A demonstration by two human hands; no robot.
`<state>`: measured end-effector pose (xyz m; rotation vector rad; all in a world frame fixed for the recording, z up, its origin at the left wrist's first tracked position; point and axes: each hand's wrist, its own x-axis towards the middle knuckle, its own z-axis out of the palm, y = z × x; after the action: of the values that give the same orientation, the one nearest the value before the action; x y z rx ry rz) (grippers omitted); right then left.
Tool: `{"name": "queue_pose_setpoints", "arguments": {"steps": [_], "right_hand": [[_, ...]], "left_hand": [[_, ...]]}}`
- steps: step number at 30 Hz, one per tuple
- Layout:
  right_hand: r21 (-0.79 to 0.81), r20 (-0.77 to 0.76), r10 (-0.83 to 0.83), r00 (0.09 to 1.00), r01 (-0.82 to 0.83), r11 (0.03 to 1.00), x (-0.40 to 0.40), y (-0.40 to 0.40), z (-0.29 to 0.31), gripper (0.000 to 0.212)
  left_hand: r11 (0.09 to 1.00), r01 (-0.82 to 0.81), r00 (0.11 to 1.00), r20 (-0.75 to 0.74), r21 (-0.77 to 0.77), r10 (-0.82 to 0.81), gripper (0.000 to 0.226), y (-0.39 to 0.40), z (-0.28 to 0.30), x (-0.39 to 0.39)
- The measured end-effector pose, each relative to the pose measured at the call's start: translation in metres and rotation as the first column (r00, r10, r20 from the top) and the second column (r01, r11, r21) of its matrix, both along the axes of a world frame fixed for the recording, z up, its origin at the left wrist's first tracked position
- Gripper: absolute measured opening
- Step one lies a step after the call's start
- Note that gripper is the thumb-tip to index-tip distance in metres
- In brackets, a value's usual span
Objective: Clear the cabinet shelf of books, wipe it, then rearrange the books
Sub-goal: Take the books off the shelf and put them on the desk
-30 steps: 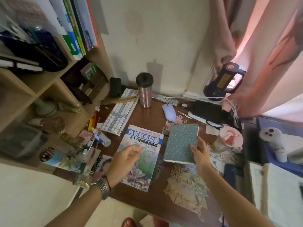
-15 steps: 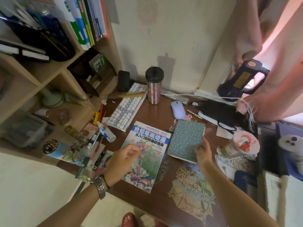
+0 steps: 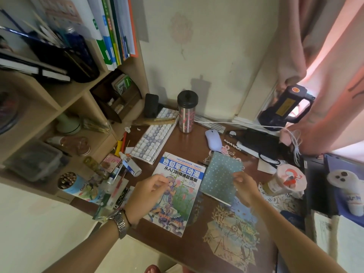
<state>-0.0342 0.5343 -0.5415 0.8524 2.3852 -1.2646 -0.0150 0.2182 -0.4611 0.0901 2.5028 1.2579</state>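
Note:
A colourful drawing book (image 3: 177, 194) with a blue title band lies flat on the brown desk (image 3: 167, 239). My left hand (image 3: 146, 196), with a watch on its wrist, hovers over the book's left half with loosely curled fingers and holds nothing. Just right of it is a green dotted notebook (image 3: 218, 178), low over the desk. My right hand (image 3: 246, 189) grips its right edge. Several upright books (image 3: 113, 34) stand on the upper cabinet shelf (image 3: 65, 93) at the left.
A keyboard (image 3: 155, 136), a tumbler (image 3: 186, 113), a mouse (image 3: 212, 141), a glue bottle (image 3: 131, 165) and a cup (image 3: 283, 180) crowd the desk's back half. Jars and boxes fill the lower shelves. Pink curtains (image 3: 325, 75) hang at the right.
My right hand has brought the green notebook lower and closer to the drawing book. My left hand stays over the drawing book, shifted slightly. The view has tilted upward.

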Motion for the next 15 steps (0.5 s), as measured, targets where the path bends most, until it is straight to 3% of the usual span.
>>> {"name": "queue_pose_setpoints", "arguments": {"steps": [4, 9, 12, 15], "right_hand": [[0.138, -0.035, 0.176, 0.984, -0.169, 0.976, -0.003, -0.013, 0.042, 0.022], [0.285, -0.061, 0.344, 0.937, -0.314, 0.906, -0.010, -0.032, 0.097, 0.031], [0.330, -0.047, 0.323, 0.945, -0.291, 0.898, -0.024, -0.051, 0.138, 0.033], [0.450, -0.064, 0.471, 0.880, -0.396, 0.800, -0.038, -0.071, 0.179, 0.028]], "left_hand": [[0.999, 0.034, 0.999, -0.038, -0.033, -0.036, 0.013, -0.007, 0.018, -0.007], [0.990, 0.072, 0.993, -0.088, -0.119, -0.083, 0.016, -0.023, 0.053, -0.018], [0.979, 0.061, 0.984, -0.151, -0.192, -0.091, 0.014, -0.039, 0.086, -0.024], [0.965, 0.024, 0.973, -0.214, -0.260, -0.082, 0.016, -0.057, 0.128, -0.030]]}}
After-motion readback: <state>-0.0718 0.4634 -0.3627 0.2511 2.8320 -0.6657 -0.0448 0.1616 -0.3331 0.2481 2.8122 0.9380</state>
